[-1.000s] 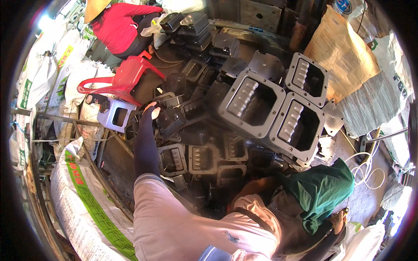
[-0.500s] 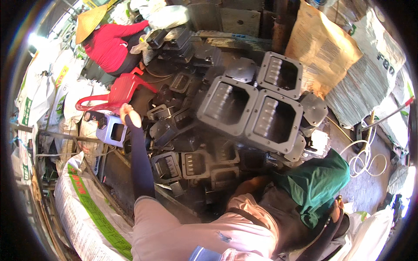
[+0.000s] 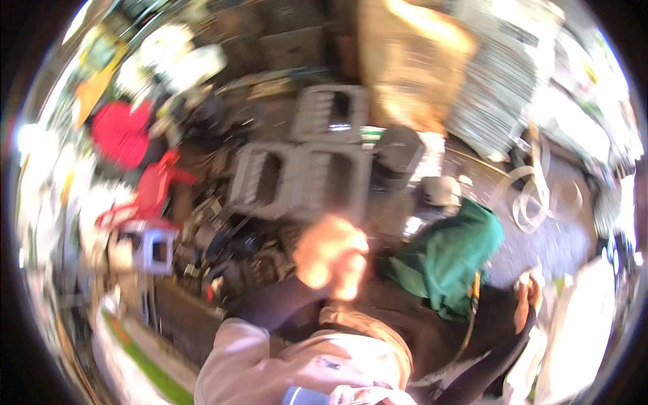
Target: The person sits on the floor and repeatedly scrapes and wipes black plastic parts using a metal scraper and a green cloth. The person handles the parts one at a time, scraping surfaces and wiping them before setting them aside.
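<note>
My left hand (image 3: 331, 256) is raised in front of my body, smeared by motion, so its fingers do not show clearly. Just beyond it lie three dark plastic housings (image 3: 300, 179) with square openings and ribbed inner walls. To the right, my right hand (image 3: 528, 290) is beside my leg, next to a white sack (image 3: 580, 331). A small pale thing shows at its fingertips, too blurred to name. Left of that hand, a thin hose or cord (image 3: 464, 344) with a yellowish end rises near the green cloth (image 3: 452, 256) draped over my knee.
At the left stand a red plastic chair (image 3: 145, 196) and a lavender stool (image 3: 158, 251). A person in red (image 3: 121, 135) sits beyond them. Loose dark parts (image 3: 236, 263) cover the floor. A brown paper sack (image 3: 412, 61) and a coiled white cord (image 3: 540, 196) lie right.
My left hand has left the lavender stool and swung right to before my body. The view has turned right. The yellowish-ended hose now stands apart from my right hand.
</note>
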{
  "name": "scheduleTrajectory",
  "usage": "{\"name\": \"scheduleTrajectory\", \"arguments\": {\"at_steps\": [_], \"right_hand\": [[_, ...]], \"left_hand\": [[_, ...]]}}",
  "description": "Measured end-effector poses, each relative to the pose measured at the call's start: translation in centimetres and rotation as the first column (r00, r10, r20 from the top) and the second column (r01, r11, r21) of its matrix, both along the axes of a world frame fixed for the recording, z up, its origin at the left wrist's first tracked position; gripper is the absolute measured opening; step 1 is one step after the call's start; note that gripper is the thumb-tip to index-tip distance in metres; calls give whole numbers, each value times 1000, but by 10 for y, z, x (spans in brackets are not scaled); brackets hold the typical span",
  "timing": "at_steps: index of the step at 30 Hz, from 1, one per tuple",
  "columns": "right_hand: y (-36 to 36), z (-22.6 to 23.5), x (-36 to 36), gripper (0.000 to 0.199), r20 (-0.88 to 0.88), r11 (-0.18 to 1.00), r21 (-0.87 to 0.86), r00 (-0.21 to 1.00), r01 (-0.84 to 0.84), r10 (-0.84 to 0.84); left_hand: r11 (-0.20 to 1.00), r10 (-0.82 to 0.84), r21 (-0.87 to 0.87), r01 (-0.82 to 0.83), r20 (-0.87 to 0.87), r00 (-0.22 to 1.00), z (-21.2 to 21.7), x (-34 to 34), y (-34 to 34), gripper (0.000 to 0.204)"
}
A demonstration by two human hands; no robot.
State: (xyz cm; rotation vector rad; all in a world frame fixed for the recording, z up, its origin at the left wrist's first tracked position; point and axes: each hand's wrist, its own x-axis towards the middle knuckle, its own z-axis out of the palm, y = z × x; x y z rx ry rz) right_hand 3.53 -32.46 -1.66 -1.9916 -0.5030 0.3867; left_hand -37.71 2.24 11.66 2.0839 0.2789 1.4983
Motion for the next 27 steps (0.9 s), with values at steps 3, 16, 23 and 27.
{"name": "scheduleTrajectory", "arguments": {"at_steps": [3,16,23,27], "right_hand": [[-27,106,-11,39,238,978,132,953,160,-188],[-221,201,44,36,270,618,-583,843,528,-465],[-205,82,135,51,161,342,-930,986,138,40],[-212,21,139,57,-367,99,-926,930,-364,-12]], "left_hand": [[941,-334,-114,320,-133,933,-26,95,-46,28],[685,-695,-311,658,-548,465,-121,275,-100,21],[711,-586,-224,667,-712,387,-134,309,-114,24],[732,-505,-152,665,-775,379,-136,309,-116,25]]}}
